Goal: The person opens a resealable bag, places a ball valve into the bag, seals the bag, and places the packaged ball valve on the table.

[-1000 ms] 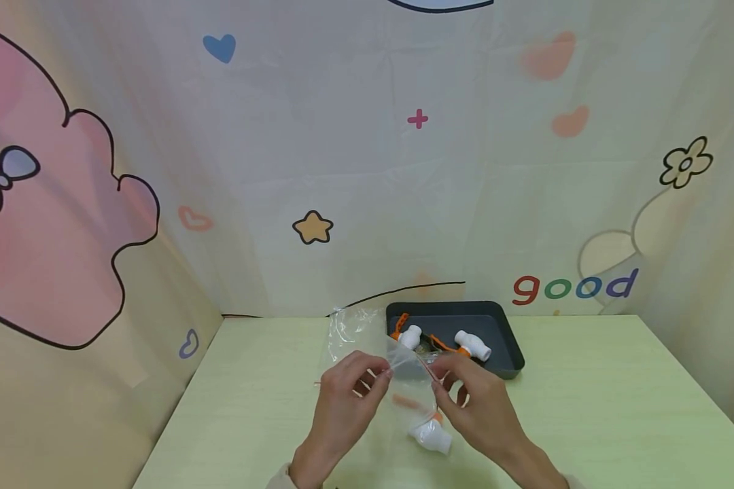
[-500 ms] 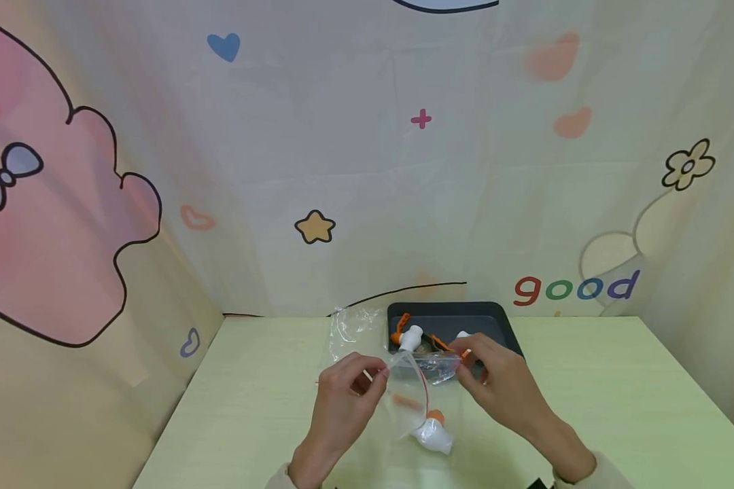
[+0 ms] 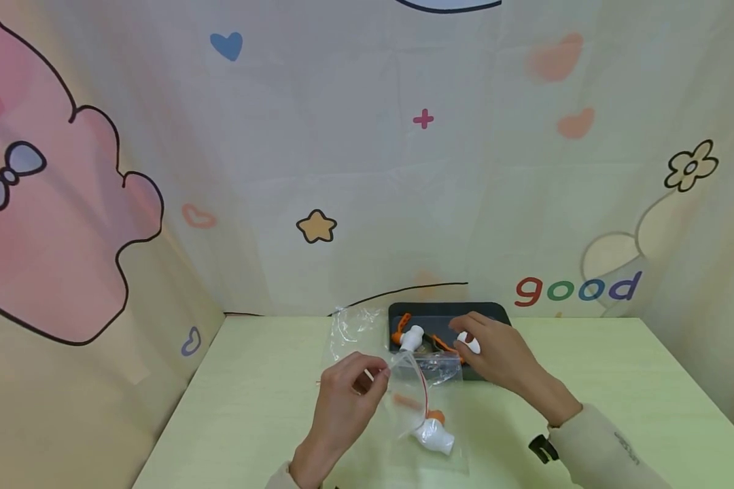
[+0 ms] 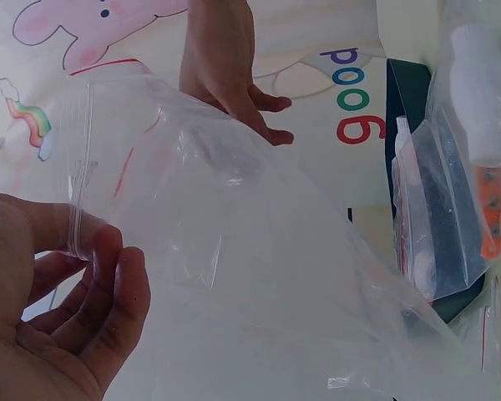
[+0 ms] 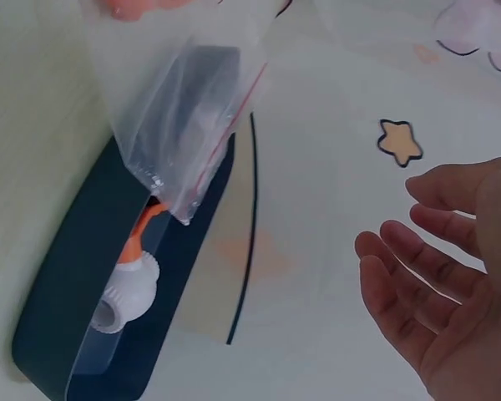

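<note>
My left hand pinches the zip edge of a clear plastic zip bag between thumb and fingertips. The bag's mouth gapes, with a red line along its seal. Through clear plastic below it shows a white ball valve with an orange part. My right hand hovers over the right part of a dark grey tray, fingers apart and loosely bent, nothing between them. A second white valve shows partly behind its fingers. Another white valve with an orange handle sits in the tray.
Another clear plastic bag lies flat on the table, left of the tray. A printed curtain hangs right behind the table's back edge. A black clip-like piece is by the right sleeve.
My right hand has let go of the bag's edge and moved right and up over the tray. The left hand keeps its pinch in the same place.
</note>
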Demonstrator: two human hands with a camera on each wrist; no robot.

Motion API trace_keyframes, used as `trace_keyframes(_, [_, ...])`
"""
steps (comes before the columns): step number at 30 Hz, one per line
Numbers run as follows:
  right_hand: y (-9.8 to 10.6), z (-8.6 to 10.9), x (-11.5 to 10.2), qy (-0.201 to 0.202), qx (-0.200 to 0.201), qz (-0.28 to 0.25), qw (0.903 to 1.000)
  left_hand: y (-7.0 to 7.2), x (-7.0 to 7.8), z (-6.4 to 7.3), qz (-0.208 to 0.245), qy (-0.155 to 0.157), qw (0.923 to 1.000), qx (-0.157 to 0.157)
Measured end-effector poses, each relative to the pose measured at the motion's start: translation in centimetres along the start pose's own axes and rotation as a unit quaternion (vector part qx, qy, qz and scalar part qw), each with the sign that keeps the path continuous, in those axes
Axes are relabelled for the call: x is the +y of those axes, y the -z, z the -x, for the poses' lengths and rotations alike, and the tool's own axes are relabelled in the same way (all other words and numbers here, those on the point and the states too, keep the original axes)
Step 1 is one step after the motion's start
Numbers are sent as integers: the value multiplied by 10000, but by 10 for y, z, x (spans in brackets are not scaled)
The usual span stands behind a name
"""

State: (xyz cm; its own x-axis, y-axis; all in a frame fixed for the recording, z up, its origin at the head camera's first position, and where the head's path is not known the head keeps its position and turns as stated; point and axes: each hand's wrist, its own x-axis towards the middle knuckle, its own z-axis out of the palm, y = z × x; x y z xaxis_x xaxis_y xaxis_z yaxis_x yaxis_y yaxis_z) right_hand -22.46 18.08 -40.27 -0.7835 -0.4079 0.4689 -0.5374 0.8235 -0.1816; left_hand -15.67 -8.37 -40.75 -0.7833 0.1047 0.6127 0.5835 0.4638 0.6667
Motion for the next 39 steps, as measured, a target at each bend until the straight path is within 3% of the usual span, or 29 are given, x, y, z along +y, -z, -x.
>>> trace_keyframes(8, [-26, -23, 18, -432, -869, -54, 9953, -1, -1, 0, -79, 73, 9999, -63])
trace_keyframes(22, [-78, -51, 46, -800, -1865, -15, 9792, -5, -7, 0, -91, 81, 9998, -136])
trace_keyframes(32, [-110, -50, 57, -798, -2042, -31, 9757, -7, -9, 0, -121, 158, 9996, -207])
trace_keyframes(39, [-119, -49, 61, -785, -2057, -91, 9754, -8, -9, 0, -91, 174, 9995, -236])
